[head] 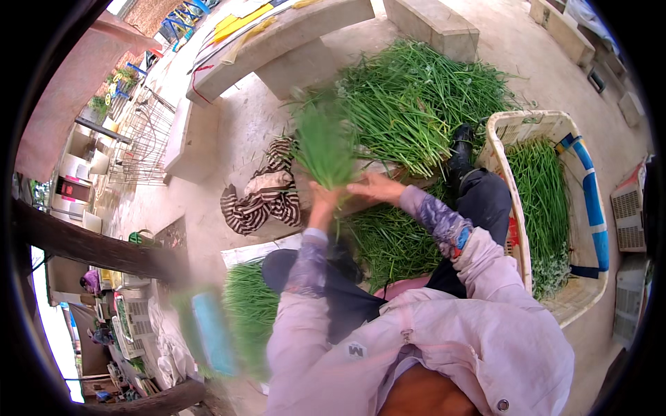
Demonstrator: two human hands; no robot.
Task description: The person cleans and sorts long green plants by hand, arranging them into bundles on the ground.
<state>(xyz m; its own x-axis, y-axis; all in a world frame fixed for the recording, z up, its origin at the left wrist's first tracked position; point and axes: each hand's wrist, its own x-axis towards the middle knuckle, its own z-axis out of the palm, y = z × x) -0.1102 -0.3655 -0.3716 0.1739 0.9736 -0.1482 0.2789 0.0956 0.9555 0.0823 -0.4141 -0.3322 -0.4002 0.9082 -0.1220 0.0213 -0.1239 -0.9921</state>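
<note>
My left hand point(322, 200) is closed around the lower ends of a bunch of green chive-like stalks point(325, 143). The bunch fans upward and is blurred by motion. My right hand point(377, 188) reaches in from the right, its fingertips at the base of the same bunch; whether they grip any stalks is unclear. Just beyond my hands lies a large heap of loose green stalks point(411, 114), some with pale flower heads. More loose greens point(393, 242) lie on the ground between my legs. Left of my left hand is a brown-and-cream striped cloth point(260, 203).
A plastic crate point(590, 296) to my right holds aligned stalks point(541, 197). Stacked greens point(250, 296) lie on my left, near a blurred light-blue object point(213, 333). Stone benches point(291, 39) stand ahead, a wire rack point(143, 140) to the left. Wooden posts point(93, 244) cross the left side.
</note>
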